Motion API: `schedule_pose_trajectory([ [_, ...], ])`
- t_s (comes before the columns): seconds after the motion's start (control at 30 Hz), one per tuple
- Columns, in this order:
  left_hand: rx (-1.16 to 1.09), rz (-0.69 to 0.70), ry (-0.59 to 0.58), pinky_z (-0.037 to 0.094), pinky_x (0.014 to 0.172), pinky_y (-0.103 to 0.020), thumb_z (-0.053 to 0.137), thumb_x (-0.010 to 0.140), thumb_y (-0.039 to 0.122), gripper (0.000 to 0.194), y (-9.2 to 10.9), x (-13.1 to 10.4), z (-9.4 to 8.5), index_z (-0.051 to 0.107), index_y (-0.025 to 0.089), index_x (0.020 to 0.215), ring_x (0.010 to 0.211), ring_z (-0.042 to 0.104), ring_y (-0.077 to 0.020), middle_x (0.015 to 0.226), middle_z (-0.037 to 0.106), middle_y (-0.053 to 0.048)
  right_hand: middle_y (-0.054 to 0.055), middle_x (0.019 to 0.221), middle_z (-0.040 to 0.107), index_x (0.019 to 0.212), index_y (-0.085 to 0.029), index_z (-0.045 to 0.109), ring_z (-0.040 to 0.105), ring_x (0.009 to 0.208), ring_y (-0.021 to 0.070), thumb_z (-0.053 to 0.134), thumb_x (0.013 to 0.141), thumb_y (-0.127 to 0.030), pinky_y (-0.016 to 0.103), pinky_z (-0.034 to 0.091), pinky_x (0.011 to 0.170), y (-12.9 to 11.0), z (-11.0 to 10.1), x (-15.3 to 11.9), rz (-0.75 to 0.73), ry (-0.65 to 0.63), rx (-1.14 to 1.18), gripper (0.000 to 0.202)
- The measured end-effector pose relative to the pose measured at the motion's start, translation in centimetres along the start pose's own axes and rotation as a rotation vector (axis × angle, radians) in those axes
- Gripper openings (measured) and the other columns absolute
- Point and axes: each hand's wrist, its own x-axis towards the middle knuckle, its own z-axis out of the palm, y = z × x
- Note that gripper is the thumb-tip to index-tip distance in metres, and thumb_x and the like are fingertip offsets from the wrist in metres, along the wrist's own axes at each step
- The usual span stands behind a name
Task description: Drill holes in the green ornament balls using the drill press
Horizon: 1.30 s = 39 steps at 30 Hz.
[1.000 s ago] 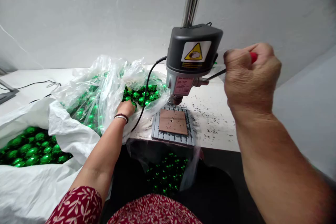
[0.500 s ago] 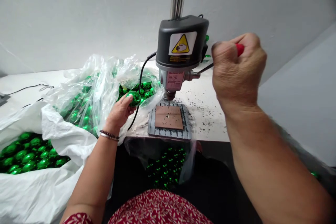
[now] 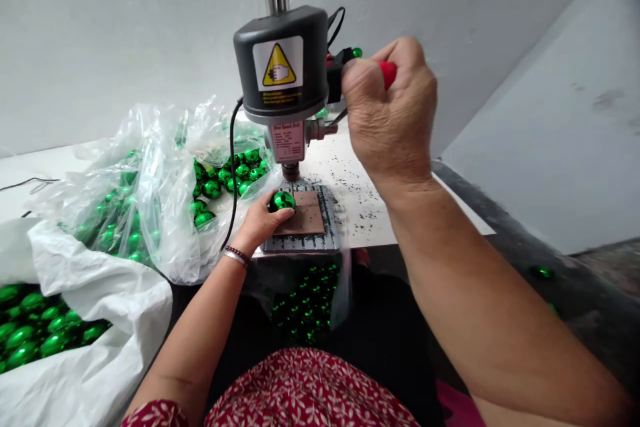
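Observation:
Between the thumb and fingers of my left hand [image 3: 260,219] is a shiny green bauble [image 3: 285,200]. It is over the left part of a brown square board [image 3: 309,215], just below the chuck of a small bench drill [image 3: 281,60]. The board lies on the drill's slotted grey base [image 3: 330,237]. My right hand [image 3: 393,113] is wrapped round the red-ended feed lever [image 3: 387,73] at the drill's right side, held high. Whether the drill bit touches the bauble cannot be made out.
On the left, a clear plastic bag [image 3: 165,180] of green baubles lies on the white table [image 3: 400,227]. A white sack [image 3: 125,307] holds more. Another bag of baubles [image 3: 307,307] hangs below the table edge. Dark shavings surround the base, and a black cable [image 3: 231,173] runs down beside it.
My left hand has brought the bauble rightward from beside the plastic bag to over the board under the chuck. My right hand keeps its grip on the lever. The whole view has shifted.

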Motion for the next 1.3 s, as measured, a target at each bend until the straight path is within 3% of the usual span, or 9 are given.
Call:
schedule_pose_trajectory([
  [0.2,0.257,0.108,0.025,0.050,0.098,-0.043,0.077,0.071,0.031,0.058,0.4,0.1,0.7,0.065,0.016,0.126,0.105,0.066,-0.0281,0.115,0.072,-0.011,-0.002,0.064,0.038,0.068,-0.022,0.030,0.034,0.062,0.0092,0.059,0.085,-0.022,0.025,0.038,0.065,0.1,-0.2,-0.2,-0.019,-0.017,0.023,0.034],
  [0.4,0.262,0.234,0.052,0.044,0.109,-0.043,0.079,0.067,0.020,0.064,-0.3,0.2,1.6,0.063,0.016,0.128,0.123,0.059,-0.0296,0.131,0.066,-0.012,-0.002,0.065,0.034,0.071,-0.022,0.028,0.035,0.064,0.0090,0.056,0.088,-0.025,0.024,0.039,0.068,0.3,-0.3,-0.3,-0.042,-0.049,0.011,0.033],
  [0.57,0.179,0.195,0.004,0.046,0.105,-0.040,0.077,0.071,0.025,0.060,-0.1,-0.6,1.5,0.062,0.017,0.129,0.116,0.062,-0.0274,0.126,0.069,-0.010,-0.003,0.065,0.034,0.072,-0.022,0.028,0.034,0.065,0.0085,0.055,0.089,-0.026,0.023,0.038,0.069,0.5,-0.4,-0.4,-0.059,-0.058,-0.013,0.032],
  [0.73,0.065,0.148,-0.044,0.048,0.097,-0.037,0.069,0.079,0.036,0.049,0.3,-1.1,0.8,0.063,0.019,0.125,0.103,0.064,-0.0245,0.109,0.071,-0.006,-0.005,0.061,0.032,0.068,-0.021,0.029,0.027,0.061,0.0064,0.060,0.086,-0.021,0.021,0.034,0.065,-0.6,-0.6,-0.3,0.046,-0.058,-0.010,0.036],
  [1.0,-0.018,0.059,-0.076,0.047,0.089,-0.030,0.066,0.079,0.038,0.034,0.7,0.0,0.5,0.070,0.019,0.107,0.093,0.063,-0.0198,0.098,0.072,-0.002,-0.009,0.061,0.027,0.068,-0.019,0.030,0.025,0.061,0.0036,0.060,0.087,-0.020,0.019,0.027,0.066,-0.8,-0.8,-0.3,0.074,-0.074,0.068,0.035],
  [1.3,-0.037,0.039,-0.076,0.047,0.078,-0.028,0.071,0.074,0.037,0.038,0.5,0.1,0.2,0.072,0.016,0.105,0.080,0.060,-0.0162,0.087,0.070,-0.001,-0.009,0.060,0.024,0.068,-0.019,0.029,0.023,0.060,0.0032,0.060,0.087,-0.020,0.019,0.025,0.065,-0.7,-0.8,-0.3,0.070,-0.080,0.082,0.036],
])
